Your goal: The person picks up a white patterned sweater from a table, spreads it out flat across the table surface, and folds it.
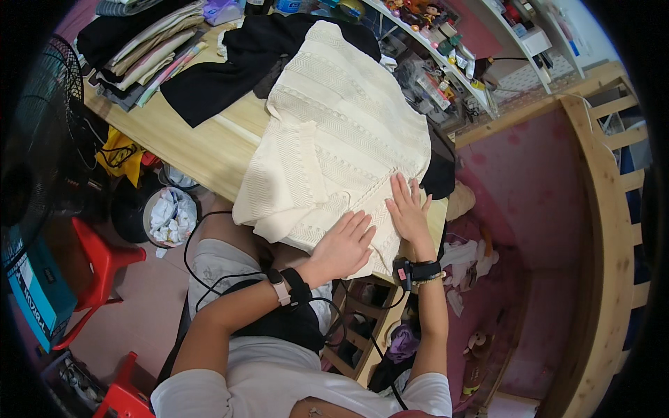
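Note:
A cream knit sweater (348,104) with a raised pattern lies spread over the wooden table (195,150), its lower part folded over and hanging past the near edge. My left hand (343,245) rests flat on its near part, fingers stretched toward the right. Just to the right, my right hand (410,210) lies on the same knit with its fingers spread and pointing away from me. Neither hand grips the fabric. Black clothing (209,87) lies beyond and partly under the sweater.
Folded clothes (150,52) are stacked at the table's far left. Shelves with small items (446,56) stand at the back right, beside a wooden bed frame (599,209). A lined bin (171,216) and red stool (101,268) are at left. Black cables (341,313) cross my lap.

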`<state>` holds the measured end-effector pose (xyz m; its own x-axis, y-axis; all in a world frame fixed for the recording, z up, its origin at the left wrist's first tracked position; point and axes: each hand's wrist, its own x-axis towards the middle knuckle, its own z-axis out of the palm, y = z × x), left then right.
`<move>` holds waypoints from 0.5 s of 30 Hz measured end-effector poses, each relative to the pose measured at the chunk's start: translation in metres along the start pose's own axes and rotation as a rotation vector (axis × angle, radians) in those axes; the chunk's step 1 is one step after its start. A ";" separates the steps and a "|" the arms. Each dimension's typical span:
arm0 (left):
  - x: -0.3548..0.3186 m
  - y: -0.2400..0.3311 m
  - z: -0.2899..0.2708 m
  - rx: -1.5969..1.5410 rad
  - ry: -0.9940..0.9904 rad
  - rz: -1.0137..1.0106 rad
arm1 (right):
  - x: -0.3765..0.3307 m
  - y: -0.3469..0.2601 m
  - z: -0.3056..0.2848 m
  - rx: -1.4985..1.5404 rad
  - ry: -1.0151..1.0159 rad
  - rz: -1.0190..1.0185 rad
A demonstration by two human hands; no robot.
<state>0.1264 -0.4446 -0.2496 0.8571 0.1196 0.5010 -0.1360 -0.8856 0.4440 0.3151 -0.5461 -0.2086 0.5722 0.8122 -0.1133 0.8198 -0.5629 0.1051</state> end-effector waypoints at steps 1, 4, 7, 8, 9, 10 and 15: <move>0.000 -0.001 0.000 -0.002 0.002 -0.002 | 0.002 0.002 0.000 -0.004 0.048 0.013; -0.002 -0.001 0.000 0.002 0.002 -0.003 | -0.005 -0.008 -0.012 0.054 0.087 0.039; -0.002 0.000 0.001 0.019 -0.017 -0.009 | -0.027 -0.028 -0.023 0.263 -0.045 -0.126; -0.002 -0.001 0.001 0.037 -0.032 -0.017 | -0.031 -0.035 -0.021 0.263 -0.051 -0.123; -0.002 -0.001 -0.001 0.028 -0.036 -0.010 | -0.037 -0.040 -0.019 0.325 -0.121 -0.181; -0.001 -0.001 -0.004 0.013 -0.051 -0.013 | -0.041 -0.043 -0.018 0.387 -0.192 -0.239; -0.001 0.000 0.000 0.002 -0.009 -0.012 | -0.025 -0.025 -0.007 0.207 -0.134 -0.180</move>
<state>0.1257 -0.4447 -0.2502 0.8629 0.1262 0.4893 -0.1250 -0.8848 0.4488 0.2799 -0.5514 -0.2020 0.4043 0.8819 -0.2426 0.8873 -0.4425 -0.1300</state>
